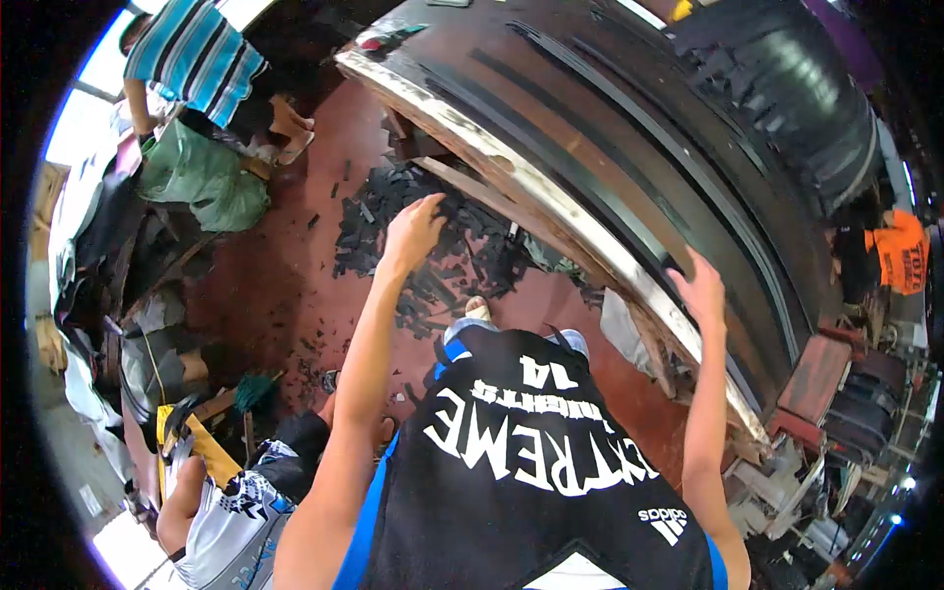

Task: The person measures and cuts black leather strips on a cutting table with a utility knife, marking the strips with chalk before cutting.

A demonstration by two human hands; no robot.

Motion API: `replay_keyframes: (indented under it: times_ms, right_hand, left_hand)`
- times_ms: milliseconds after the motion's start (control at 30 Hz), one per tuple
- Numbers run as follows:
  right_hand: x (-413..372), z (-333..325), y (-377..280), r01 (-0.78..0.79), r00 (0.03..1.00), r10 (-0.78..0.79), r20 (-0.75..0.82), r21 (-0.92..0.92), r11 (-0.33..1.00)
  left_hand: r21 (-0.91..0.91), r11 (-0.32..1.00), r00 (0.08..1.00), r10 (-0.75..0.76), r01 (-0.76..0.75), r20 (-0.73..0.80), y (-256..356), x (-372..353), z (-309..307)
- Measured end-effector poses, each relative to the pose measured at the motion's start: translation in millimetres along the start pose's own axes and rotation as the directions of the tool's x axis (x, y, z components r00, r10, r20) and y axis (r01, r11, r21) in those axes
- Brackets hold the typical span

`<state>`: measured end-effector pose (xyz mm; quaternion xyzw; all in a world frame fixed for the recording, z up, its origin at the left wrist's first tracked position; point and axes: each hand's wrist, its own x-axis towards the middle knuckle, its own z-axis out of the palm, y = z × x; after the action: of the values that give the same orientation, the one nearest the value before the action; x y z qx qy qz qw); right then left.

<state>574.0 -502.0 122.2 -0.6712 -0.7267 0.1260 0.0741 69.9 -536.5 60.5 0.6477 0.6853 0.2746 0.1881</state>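
My left hand (415,232) is held out over a floor pile of black scraps (379,221), fingers curled together. Something dark shows at its fingertips, and I cannot tell it from the pile behind. At the near edge of the worktable (590,162) is my right hand (701,293), thumb and fingers apart, beside a small dark piece (671,263). Long black strips (629,103) lie lengthwise along the tabletop, close to that hand.
A person in a striped shirt (197,59) bends over a green sack (197,182) at upper left. Another person (236,531) sits at lower left. A large black roll (787,88) lies across the table's far side. A reddish box (814,376) stands at the right end.
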Motion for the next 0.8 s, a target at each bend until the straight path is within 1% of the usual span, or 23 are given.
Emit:
replay_keyframes:
  times_ms: [33,67,133,167,200,267,333,367,400,433,467,500,533,600,633,667,733,767,800]
  right_hand:
    - [21.0,12.0,-25.9,0.040,0.999,-0.040,0.001,-0.001,0.999]
    - [40.6,24.0,-48.2,0.081,0.997,-0.081,0.002,-0.005,0.997]
    - [73.5,42.8,-86.0,0.121,0.993,-0.121,0.014,-0.018,0.992]
    - [84.8,45.7,-103.9,0.152,0.988,-0.152,0.018,-0.011,0.988]
    - [92.5,46.1,-119.4,0.163,0.987,-0.162,0.019,-0.051,0.985]
    - [107.9,48.3,-135.9,0.110,0.984,-0.093,0.150,-0.104,0.988]
    - [112.7,52.0,-142.5,0.050,0.982,-0.030,0.188,-0.105,0.993]
    - [114.0,61.0,-136.2,0.040,0.986,-0.023,0.166,-0.101,0.994]
    - [114.4,69.0,-128.8,0.029,0.988,-0.014,0.152,-0.100,0.995]
    - [117.0,70.2,-129.6,0.046,0.985,-0.028,0.170,-0.105,0.993]
    - [117.5,70.2,-132.4,-0.008,0.976,0.039,0.214,-0.142,0.990]
    - [117.4,69.7,-134.7,-0.062,0.962,0.107,0.251,-0.183,0.981]
    - [117.9,69.3,-136.5,-0.048,0.961,0.097,0.259,-0.189,0.981]
    - [123.8,69.0,-145.1,0.007,0.970,0.033,0.240,-0.164,0.986]
    - [130.1,66.7,-154.8,0.001,0.960,0.045,0.277,-0.165,0.986]
    - [137.6,68.7,-165.0,0.007,0.958,0.042,0.283,-0.170,0.985]
    - [159.4,75.0,-191.8,0.103,0.981,-0.089,0.172,-0.071,0.992]
    - [172.1,73.2,-214.2,0.136,0.978,-0.137,0.159,0.017,0.991]
    - [185.4,75.3,-236.8,0.132,0.980,-0.132,0.152,0.010,0.991]
  left_hand:
    - [0.017,1.000,0.999,0.017,-0.018,0.038,-1.2,18.7,-3.2]
    - [-0.012,0.996,0.996,0.091,-0.091,0.015,-9.5,36.1,1.3]
    - [0.038,0.983,0.984,0.179,-0.180,0.020,-9.8,67.0,0.3]
    - [0.041,0.985,0.986,0.165,-0.166,0.010,-10.0,79.0,1.3]
    - [0.040,0.986,0.987,0.161,-0.161,0.012,-10.8,91.4,1.3]
    - [0.045,0.989,0.990,0.142,-0.142,0.008,-19.0,105.4,-10.7]
    - [-0.087,0.990,0.993,0.109,-0.112,-0.034,-30.3,113.6,-21.8]
    - [-0.056,0.990,0.990,0.126,-0.130,-0.067,-41.7,116.3,-28.5]
    - [-0.045,0.999,0.998,0.021,-0.024,-0.053,-52.6,114.8,-34.2]
    - [-0.040,0.999,0.999,-0.037,0.036,-0.040,-67.2,113.7,-39.1]
    - [-0.036,0.995,0.995,-0.095,0.094,-0.022,-84.7,111.1,-43.9]
    - [-0.070,0.988,0.991,-0.136,0.136,-0.003,-100.9,109.2,-48.2]
    - [-0.085,0.977,0.981,-0.194,0.193,0.006,-114.0,109.5,-52.7]
    - [-0.155,0.922,0.934,-0.358,0.355,0.015,-128.7,120.8,-65.9]
    - [-0.110,0.962,0.961,-0.259,0.248,-0.100,-148.6,130.7,-62.6]
    - [-0.073,0.965,0.960,-0.258,0.251,-0.112,-153.5,148.5,-70.3]
    - [-0.078,0.985,0.960,-0.170,0.157,-0.223,-163.9,194.7,-80.7]
    - [-0.023,0.988,0.960,-0.151,0.150,-0.234,-164.8,222.4,-88.5]
    - [0.032,0.990,0.962,-0.127,0.138,-0.243,-165.8,250.6,-93.6]
